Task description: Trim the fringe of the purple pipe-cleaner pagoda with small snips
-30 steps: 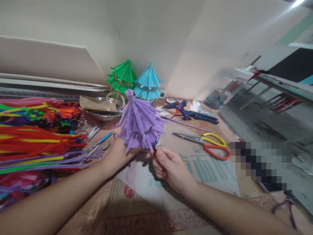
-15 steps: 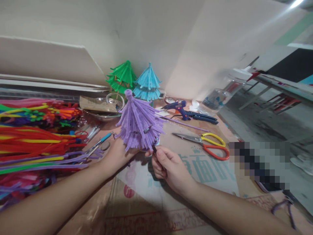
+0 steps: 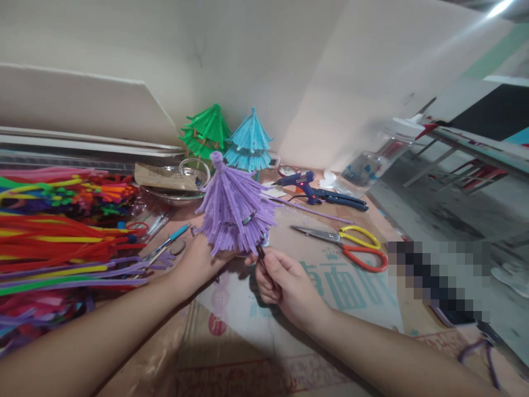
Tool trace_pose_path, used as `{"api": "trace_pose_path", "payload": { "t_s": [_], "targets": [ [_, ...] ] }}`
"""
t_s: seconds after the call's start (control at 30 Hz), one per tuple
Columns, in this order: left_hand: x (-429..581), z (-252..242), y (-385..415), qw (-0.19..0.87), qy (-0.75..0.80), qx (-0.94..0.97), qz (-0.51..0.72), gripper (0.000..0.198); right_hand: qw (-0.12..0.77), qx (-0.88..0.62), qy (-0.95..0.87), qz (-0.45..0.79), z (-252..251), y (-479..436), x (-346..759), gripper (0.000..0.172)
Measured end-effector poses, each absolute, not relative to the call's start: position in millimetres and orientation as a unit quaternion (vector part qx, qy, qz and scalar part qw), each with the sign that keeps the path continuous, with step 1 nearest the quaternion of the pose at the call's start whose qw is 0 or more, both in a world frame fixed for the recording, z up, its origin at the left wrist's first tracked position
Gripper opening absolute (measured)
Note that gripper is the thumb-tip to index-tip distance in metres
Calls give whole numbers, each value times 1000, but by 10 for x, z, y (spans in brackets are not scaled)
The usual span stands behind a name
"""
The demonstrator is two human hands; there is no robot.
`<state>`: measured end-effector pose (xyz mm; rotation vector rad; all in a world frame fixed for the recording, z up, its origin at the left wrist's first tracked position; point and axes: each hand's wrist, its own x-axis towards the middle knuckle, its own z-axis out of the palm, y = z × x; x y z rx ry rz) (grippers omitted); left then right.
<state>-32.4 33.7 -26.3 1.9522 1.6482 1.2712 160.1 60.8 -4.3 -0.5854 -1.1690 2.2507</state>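
Purple two-tier pipe-cleaner pavilion [image 3: 227,204] sits mid-scene, upright, above the cardboard [image 3: 285,336]. Left hand [image 3: 206,258] reaches in at its lower left; fingers are hidden behind the lower tier, so can't tell how far closed or what they grip. Right hand [image 3: 285,278] is curled nearly closed, thumb and index pinching a small dark piece [image 3: 260,251] at the pavilion's lower right edge — too small to identify.

Far side, by the wall: green pavilion [image 3: 215,124] left, light-blue pavilion [image 3: 250,135] just right of it. Right of the purple one: glue gun [image 3: 295,179] with red light on, pliers [image 3: 345,199] beside it; yellow-and-orange-handled scissors [image 3: 339,241] nearer. Left: pipe-cleaner bundles [image 3: 53,237]; metal bowl [image 3: 165,196] farther back.
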Motion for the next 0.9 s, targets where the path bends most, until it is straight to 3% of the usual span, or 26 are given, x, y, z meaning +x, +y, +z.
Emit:
{"api": "trace_pose_path", "payload": {
  "t_s": [0.63, 0.9],
  "targets": [
    [-293, -248, 355, 167, 572, 661, 456, 38, 271, -208, -436, 832, -53, 610, 1601, 42],
    [-316, -312, 356, 166, 573, 662, 455, 33, 273, -215, -430, 833, -74, 615, 1595, 43]
  ]
}}
